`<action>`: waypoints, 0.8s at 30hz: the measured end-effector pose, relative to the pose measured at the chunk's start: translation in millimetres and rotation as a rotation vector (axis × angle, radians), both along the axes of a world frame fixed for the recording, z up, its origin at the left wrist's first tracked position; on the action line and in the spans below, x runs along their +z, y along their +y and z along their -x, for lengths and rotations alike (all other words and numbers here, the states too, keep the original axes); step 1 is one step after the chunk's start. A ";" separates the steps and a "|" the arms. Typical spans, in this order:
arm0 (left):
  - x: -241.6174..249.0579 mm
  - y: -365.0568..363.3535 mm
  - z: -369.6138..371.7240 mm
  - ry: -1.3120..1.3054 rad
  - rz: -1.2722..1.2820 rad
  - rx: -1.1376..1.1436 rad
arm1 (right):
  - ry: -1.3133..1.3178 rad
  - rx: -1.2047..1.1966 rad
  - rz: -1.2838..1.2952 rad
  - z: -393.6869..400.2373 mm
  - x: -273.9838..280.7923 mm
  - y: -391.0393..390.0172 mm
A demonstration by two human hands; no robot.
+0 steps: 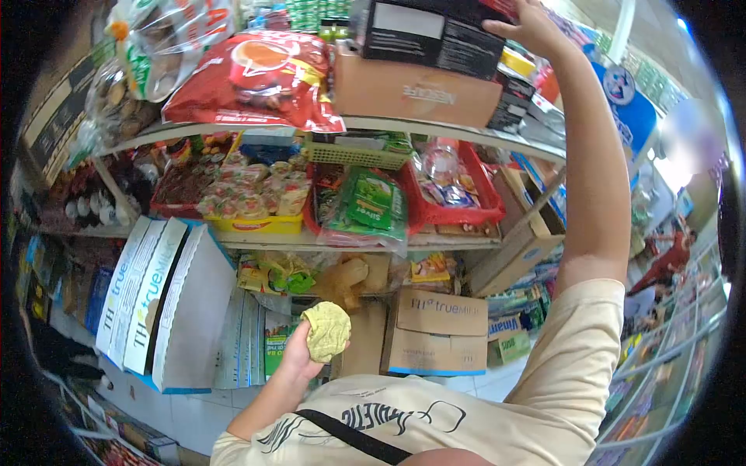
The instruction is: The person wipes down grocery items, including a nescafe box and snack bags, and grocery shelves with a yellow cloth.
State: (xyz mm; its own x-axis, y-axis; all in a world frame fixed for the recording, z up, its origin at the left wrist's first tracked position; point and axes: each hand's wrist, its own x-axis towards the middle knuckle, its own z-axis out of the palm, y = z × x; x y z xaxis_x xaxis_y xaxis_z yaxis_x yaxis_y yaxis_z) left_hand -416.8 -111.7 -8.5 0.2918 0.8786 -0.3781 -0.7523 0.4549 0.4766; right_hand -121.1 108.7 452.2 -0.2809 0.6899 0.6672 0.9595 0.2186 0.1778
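So the left hand (299,359), toward 7 o'clock, has a crumpled yellow cloth (328,332) pinched between thumb and fingers, held out in front of the shirt. The right hand (536,33) is way up at 1 o'clock, on the end of a dark box (435,35); it's near the frame's edge, so I honestly can't tell if it's gripping or just resting. That box sits on a brown carton (416,93), and a fat red bag (256,81) crowds the shelf at 11. Below, there's a red basket (497,206) at 2 and a green packet (374,200) near the middle. Big milk boxes (194,311) block part of the lower shelf at 8, with a cardboard box (439,346) at 5.
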 end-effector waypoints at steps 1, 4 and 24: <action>-0.5 0.2 -2.0 0.000 -0.002 0.000 | 0.019 0.068 -0.022 -10.4 -4.4 9.1; -6.9 2.7 -8.7 0.004 0.012 -0.039 | 0.059 0.224 -0.221 -52.7 -26.9 43.8; -12.6 -26.1 -90.1 0.014 0.135 0.256 | 0.400 0.111 -0.231 -122.4 -102.8 -41.8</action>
State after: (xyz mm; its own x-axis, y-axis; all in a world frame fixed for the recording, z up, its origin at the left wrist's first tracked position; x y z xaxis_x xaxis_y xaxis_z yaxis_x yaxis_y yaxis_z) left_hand -326.6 -137.9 -21.1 0.0613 0.8642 -0.4994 -0.8446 0.3116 0.4354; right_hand 1.2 66.9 349.5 -0.0342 0.4913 0.8703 0.9358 0.3215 -0.1448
